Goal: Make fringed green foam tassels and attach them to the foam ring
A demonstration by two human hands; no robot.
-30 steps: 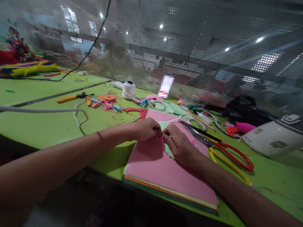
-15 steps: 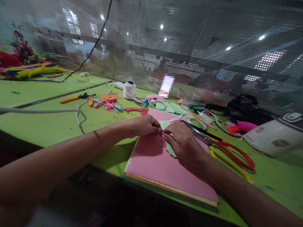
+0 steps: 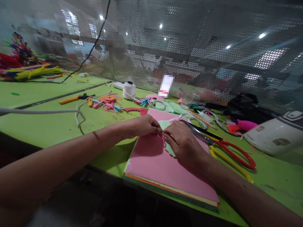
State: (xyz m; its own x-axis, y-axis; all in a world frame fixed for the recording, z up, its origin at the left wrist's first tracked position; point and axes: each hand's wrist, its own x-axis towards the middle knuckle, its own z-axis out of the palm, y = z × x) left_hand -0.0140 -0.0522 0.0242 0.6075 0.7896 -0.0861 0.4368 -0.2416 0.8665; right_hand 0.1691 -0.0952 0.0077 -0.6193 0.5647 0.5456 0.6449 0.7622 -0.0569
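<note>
Over a stack of coloured sheets with a pink one on top (image 3: 151, 164), my two hands meet fingertip to fingertip. My left hand (image 3: 149, 125) is pinched closed, and the thing between its fingers is too small to make out. My right hand (image 3: 181, 137) is closed too, thumb and index pressed together beside the left fingertips. A pale green paper piece (image 3: 169, 150) lies partly under the right hand. A short bright pink string (image 3: 163, 142) hangs below the fingertips. Scissors with red and yellow handles (image 3: 236, 154) lie right of the stack.
White thread spool (image 3: 129, 90), orange-handled pliers (image 3: 69, 100) and small coloured tassels (image 3: 110, 104) lie beyond the left arm. A white appliance (image 3: 274, 135) and a black bag (image 3: 248, 108) stand at right. Yellow sticks (image 3: 38, 72) lie far left. A perforated screen (image 3: 201, 56) rises behind.
</note>
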